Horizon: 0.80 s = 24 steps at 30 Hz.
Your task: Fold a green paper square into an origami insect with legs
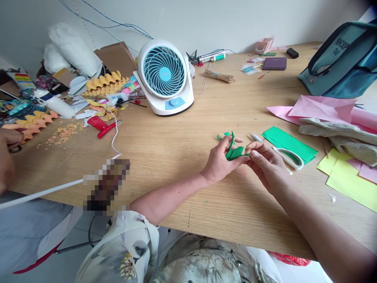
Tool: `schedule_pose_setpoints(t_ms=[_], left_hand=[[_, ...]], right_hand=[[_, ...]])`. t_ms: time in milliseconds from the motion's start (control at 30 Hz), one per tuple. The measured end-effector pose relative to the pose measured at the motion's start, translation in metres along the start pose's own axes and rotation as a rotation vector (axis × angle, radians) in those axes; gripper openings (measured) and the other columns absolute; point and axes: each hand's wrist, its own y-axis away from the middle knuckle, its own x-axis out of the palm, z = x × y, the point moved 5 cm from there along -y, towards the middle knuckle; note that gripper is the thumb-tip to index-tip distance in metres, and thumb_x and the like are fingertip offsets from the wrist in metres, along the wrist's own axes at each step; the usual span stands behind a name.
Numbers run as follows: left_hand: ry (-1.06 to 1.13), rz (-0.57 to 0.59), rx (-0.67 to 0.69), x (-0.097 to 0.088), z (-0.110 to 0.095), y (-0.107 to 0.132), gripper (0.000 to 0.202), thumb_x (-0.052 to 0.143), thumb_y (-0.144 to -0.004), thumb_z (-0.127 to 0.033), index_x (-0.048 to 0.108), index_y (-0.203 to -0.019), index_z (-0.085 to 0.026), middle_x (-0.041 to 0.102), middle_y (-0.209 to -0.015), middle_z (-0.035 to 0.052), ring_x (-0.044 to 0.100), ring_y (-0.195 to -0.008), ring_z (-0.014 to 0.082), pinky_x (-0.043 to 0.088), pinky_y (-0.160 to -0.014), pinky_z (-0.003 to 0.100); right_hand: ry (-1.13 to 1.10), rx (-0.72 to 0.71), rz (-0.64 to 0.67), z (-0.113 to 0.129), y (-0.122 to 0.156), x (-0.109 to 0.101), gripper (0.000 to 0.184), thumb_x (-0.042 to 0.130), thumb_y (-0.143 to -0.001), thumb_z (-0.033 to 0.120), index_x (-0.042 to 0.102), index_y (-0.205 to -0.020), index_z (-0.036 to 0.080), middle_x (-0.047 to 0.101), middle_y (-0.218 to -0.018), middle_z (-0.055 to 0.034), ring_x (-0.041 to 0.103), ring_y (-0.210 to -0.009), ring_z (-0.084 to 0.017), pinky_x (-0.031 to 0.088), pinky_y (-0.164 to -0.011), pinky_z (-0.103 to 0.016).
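Observation:
My left hand (220, 159) is closed round several cut green paper pieces (235, 153), which look like leaves or strips of crepe paper. Their ends stick up between the fingers. Close beside it, my right hand (265, 163) pinches the tip of one green piece between thumb and fingers. Just beyond the right hand lie white-handled scissors (296, 161), partly hidden by that hand. Under them rests a flat stack of green paper sheets (290, 144).
A white fan (165, 74) stands at the back. Yellow paper (353, 177), pink paper (324, 108) and a teal bag (338, 59) lie to the right. At the left edge a co-worker's hand (8, 145) is near orange scalloped paper and scraps. A red tool (101, 125) lies left of centre.

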Motion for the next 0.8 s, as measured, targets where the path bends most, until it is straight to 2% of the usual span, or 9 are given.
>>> schedule_pose_setpoints(t_ms=[100,267,400,500,567,667,733,800], left_hand=[[0.0,0.036,0.001,0.003,0.002,0.002,0.041,0.075,-0.08,-0.03,0.057,-0.115,-0.021,0.067,-0.084,0.0009,0.066,-0.079,0.0158,0.05,-0.076,0.027],[-0.016,0.097,0.03,0.008,0.004,0.004,0.038,0.072,-0.082,-0.023,0.058,-0.118,-0.021,0.072,-0.107,0.0059,0.07,-0.094,0.0178,0.052,-0.088,0.029],[-0.019,0.151,0.072,0.011,0.002,0.002,0.047,0.07,-0.082,-0.021,0.056,-0.127,-0.02,0.07,-0.119,0.0093,0.068,-0.105,0.0206,0.051,-0.094,0.032],[-0.002,0.176,0.082,0.011,0.001,0.0,0.053,0.067,-0.082,-0.019,0.053,-0.133,-0.017,0.065,-0.127,0.0129,0.065,-0.11,0.0225,0.052,-0.093,0.032],[0.018,0.179,0.053,0.009,0.003,-0.002,0.045,0.063,-0.084,-0.018,0.058,-0.129,-0.017,0.065,-0.125,0.0128,0.065,-0.106,0.0209,0.052,-0.089,0.03],[0.029,0.12,0.007,0.004,0.007,-0.006,0.024,0.054,-0.091,-0.021,0.07,-0.108,-0.017,0.068,-0.111,0.0102,0.064,-0.098,0.018,0.052,-0.086,0.029],[0.051,0.062,-0.011,0.001,0.011,-0.009,0.02,0.054,-0.091,-0.021,0.073,-0.095,-0.017,0.069,-0.102,0.0089,0.064,-0.097,0.0177,0.052,-0.086,0.03],[0.143,0.049,-0.057,-0.001,0.017,-0.012,0.017,0.057,-0.088,-0.02,0.073,-0.09,-0.016,0.071,-0.098,0.008,0.065,-0.093,0.0171,0.052,-0.086,0.03]], right_hand=[[0.072,-0.045,0.015,-0.003,0.0,0.004,0.03,0.083,-0.073,0.043,0.066,-0.091,0.026,0.062,-0.089,-0.0013,0.059,-0.078,-0.016,0.053,-0.074,-0.03],[0.113,-0.073,0.036,-0.007,0.001,0.01,0.023,0.08,-0.077,0.044,0.067,-0.081,0.025,0.067,-0.082,-0.0018,0.063,-0.08,-0.018,0.054,-0.075,-0.032],[0.105,-0.103,-0.027,-0.004,0.0,0.001,0.022,0.082,-0.076,0.04,0.068,-0.078,0.024,0.066,-0.078,-0.0002,0.06,-0.073,-0.015,0.052,-0.069,-0.028],[0.124,-0.11,-0.081,0.0,-0.002,-0.007,0.024,0.085,-0.072,0.04,0.069,-0.078,0.024,0.065,-0.077,0.0005,0.058,-0.069,-0.013,0.05,-0.065,-0.026],[0.144,-0.114,-0.122,0.003,-0.004,-0.01,0.027,0.086,-0.069,0.042,0.068,-0.076,0.023,0.064,-0.075,0.0003,0.057,-0.068,-0.013,0.05,-0.063,-0.026],[0.161,-0.103,-0.15,0.002,-0.005,-0.011,0.033,0.089,-0.064,0.045,0.066,-0.073,0.022,0.064,-0.072,0.0,0.057,-0.065,-0.013,0.05,-0.059,-0.026],[0.18,-0.082,-0.138,-0.001,-0.006,-0.01,0.035,0.09,-0.063,0.045,0.066,-0.074,0.022,0.065,-0.072,-0.0001,0.057,-0.063,-0.013,0.05,-0.057,-0.025],[0.185,-0.054,-0.124,-0.006,-0.006,-0.008,0.035,0.09,-0.063,0.043,0.066,-0.075,0.021,0.065,-0.07,0.0002,0.058,-0.062,-0.012,0.05,-0.056,-0.025]])
